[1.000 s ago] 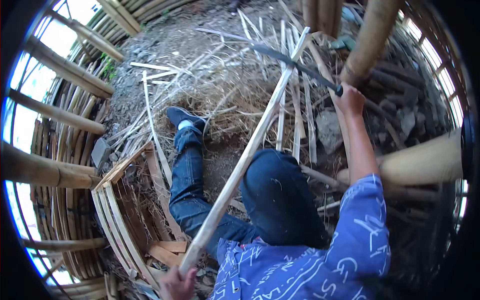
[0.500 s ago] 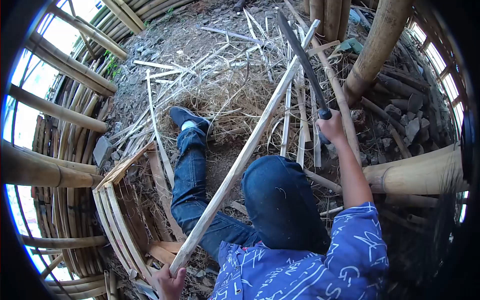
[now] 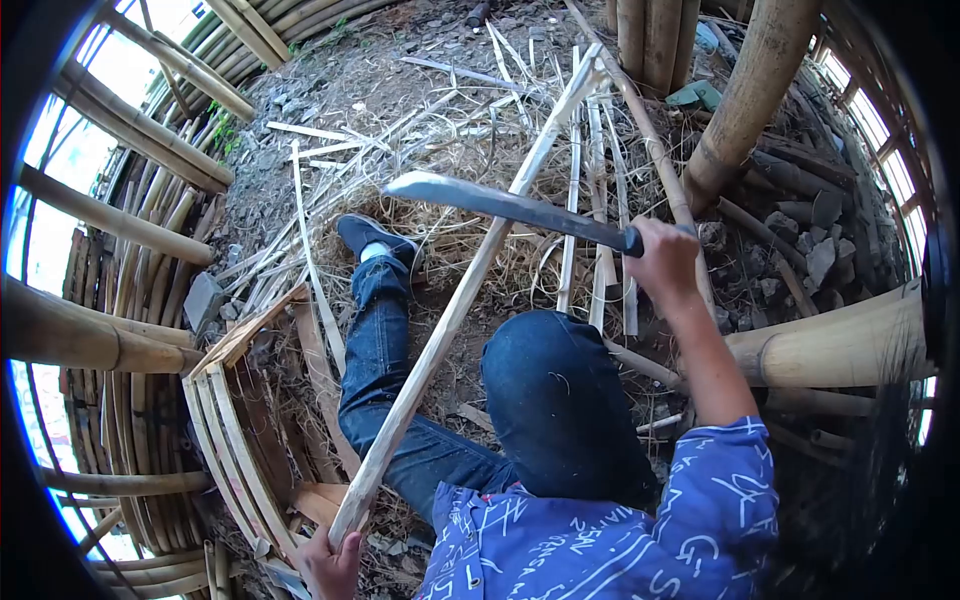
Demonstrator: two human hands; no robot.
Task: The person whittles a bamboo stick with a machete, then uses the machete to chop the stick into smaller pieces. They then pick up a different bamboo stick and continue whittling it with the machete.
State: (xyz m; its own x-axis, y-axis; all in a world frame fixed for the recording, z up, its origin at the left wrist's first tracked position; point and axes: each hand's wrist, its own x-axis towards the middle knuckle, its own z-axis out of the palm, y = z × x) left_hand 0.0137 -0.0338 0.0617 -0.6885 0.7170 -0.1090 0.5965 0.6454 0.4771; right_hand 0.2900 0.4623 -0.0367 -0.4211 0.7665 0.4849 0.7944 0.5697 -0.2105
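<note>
My left hand [image 3: 330, 565] is closed around the near end of a long, pale, roughly squared wooden stick [image 3: 432, 350]. The stick slants up and away to the right, passing over my stretched-out leg. Its far end lies over the shavings and strips. My right hand [image 3: 664, 258] is wrapped round the dark handle of a machete [image 3: 450, 193]. The blade points left, nearly level across the view, and overlaps the upper part of the stick.
Loose shavings [image 3: 465, 230] and pale bamboo strips [image 3: 568, 265] cover the ground ahead. A slatted wooden crate [image 3: 232, 455] stands at left. Thick bamboo posts [image 3: 745, 110] rise at right beside broken stones [image 3: 820, 255]. My bent knee [image 3: 550, 390] is just right of the stick.
The machete has swung from pointing up and away to lying across the stick, tip to the left. My right wrist has turned, and the stick's far end has shifted slightly left.
</note>
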